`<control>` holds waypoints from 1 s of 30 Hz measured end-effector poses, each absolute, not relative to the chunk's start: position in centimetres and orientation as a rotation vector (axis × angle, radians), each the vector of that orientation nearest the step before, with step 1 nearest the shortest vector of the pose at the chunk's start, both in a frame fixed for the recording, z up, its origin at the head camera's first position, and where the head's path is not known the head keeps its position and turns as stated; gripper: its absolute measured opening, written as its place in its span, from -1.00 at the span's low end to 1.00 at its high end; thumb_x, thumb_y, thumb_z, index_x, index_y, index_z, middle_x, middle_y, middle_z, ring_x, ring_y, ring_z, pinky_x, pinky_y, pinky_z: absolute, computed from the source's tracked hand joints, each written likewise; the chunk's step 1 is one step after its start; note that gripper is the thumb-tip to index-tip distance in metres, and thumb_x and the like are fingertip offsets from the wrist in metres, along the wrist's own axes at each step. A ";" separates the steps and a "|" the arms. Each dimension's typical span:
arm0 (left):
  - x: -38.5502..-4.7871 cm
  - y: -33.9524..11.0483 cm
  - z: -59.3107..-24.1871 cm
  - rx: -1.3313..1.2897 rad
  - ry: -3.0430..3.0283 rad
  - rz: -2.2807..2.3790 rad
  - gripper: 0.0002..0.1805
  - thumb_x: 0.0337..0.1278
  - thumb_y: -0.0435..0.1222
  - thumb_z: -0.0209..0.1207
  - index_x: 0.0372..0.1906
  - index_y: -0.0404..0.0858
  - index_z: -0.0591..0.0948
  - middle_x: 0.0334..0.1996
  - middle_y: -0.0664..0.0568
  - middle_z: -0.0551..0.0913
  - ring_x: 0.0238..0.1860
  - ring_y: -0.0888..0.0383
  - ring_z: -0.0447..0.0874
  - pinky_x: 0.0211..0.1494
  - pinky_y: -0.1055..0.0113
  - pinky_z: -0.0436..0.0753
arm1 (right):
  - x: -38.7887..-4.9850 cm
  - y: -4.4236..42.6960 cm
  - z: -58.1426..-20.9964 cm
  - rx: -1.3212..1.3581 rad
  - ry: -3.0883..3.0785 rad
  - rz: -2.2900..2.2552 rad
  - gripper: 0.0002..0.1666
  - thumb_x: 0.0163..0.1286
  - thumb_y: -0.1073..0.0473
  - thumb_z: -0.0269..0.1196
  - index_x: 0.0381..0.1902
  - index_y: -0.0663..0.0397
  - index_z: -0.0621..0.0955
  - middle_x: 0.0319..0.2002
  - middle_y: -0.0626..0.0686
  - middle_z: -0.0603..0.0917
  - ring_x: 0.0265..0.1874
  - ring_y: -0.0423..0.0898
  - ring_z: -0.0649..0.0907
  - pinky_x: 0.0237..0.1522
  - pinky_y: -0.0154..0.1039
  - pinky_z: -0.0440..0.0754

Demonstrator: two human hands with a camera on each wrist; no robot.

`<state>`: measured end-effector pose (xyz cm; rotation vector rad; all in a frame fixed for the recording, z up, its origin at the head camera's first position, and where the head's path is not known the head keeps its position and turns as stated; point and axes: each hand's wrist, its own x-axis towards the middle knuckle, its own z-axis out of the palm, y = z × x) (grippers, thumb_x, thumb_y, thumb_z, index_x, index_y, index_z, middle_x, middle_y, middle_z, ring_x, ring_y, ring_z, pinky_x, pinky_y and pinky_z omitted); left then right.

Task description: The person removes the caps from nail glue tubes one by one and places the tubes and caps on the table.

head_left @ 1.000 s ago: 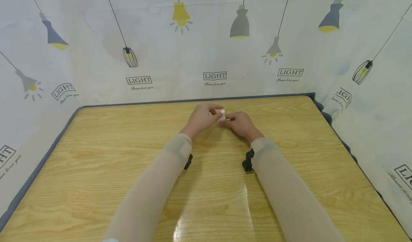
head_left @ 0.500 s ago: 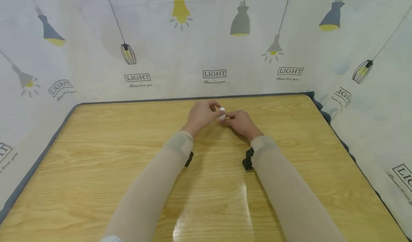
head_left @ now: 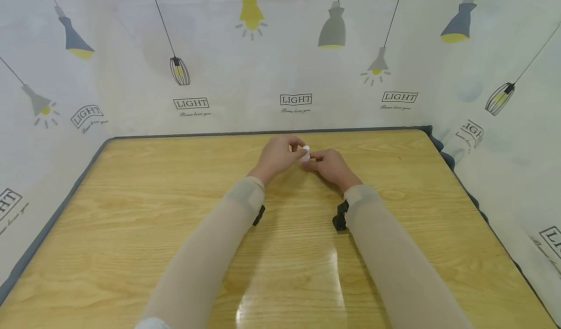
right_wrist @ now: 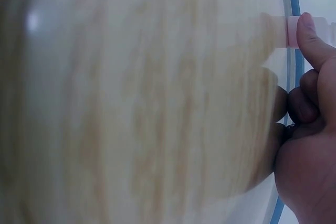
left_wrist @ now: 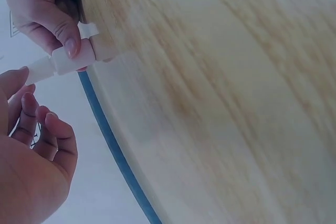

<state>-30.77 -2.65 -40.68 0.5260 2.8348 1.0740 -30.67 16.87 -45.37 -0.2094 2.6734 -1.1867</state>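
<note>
From where I stand, a small white bottle [head_left: 305, 155] is upright near the far edge of the wood-grained tabletop [head_left: 175, 212], between the person's two hands, and fingers cover much of it. The left hand [head_left: 277, 155] pinches its narrow, paler top [left_wrist: 40, 71] between thumb and finger; the other fingers curl loosely, clear of the bottle. The right hand [head_left: 331, 166] clamps the wider body lower down, its thumb across the front, though the fingers behind are largely hidden. The base meets its own reflection, so it looks to be resting on the wood. I can't make out any label, or whether the top is a separate cap. Seen from the right wrist, the bottle's upper end is cut off, with only a sliver of the left hand showing. Pale sleeves [head_left: 396, 251] run out of sight at the near edge.
</note>
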 end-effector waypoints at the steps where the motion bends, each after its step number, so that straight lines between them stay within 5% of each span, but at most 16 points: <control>1: -30.8 -2.6 -40.7 0.527 2.842 1.070 -0.66 0.50 -0.01 0.28 0.17 -0.06 0.77 -0.23 0.08 0.63 -0.40 0.18 0.42 -0.37 0.34 0.39 | -30.7 16.9 -45.4 -0.210 2.675 -1.187 -0.45 0.48 -0.15 0.40 0.33 -0.11 0.70 0.38 0.18 0.67 0.40 0.17 0.61 0.47 0.16 0.51; 8: -31.2 -2.1 -40.9 0.580 2.828 1.077 -0.60 0.54 -0.02 0.23 0.30 -0.07 0.71 -0.25 0.10 0.66 -0.52 0.23 0.37 -0.45 0.38 0.38 | -30.9 17.3 -45.1 -0.213 2.686 -1.192 -0.46 0.49 -0.13 0.39 0.33 -0.09 0.70 0.38 0.19 0.66 0.42 0.18 0.59 0.48 0.15 0.51; 19: -31.1 -1.7 -40.7 0.564 2.865 1.090 -0.69 0.49 -0.01 0.29 0.12 -0.05 0.78 -0.27 0.10 0.63 -0.36 0.17 0.46 -0.33 0.31 0.43 | -31.0 17.6 -45.0 -0.202 2.693 -1.187 -0.42 0.48 -0.17 0.39 0.35 -0.10 0.68 0.38 0.18 0.66 0.45 0.19 0.57 0.50 0.15 0.49; 30: -30.6 -2.6 -41.1 0.547 2.826 1.093 -0.65 0.55 -0.03 0.21 0.21 -0.05 0.75 -0.23 0.09 0.64 -0.45 0.20 0.40 -0.41 0.36 0.37 | -30.5 16.9 -45.3 -0.212 2.668 -1.188 -0.45 0.52 -0.12 0.37 0.37 -0.09 0.67 0.41 0.17 0.64 0.46 0.18 0.56 0.50 0.16 0.49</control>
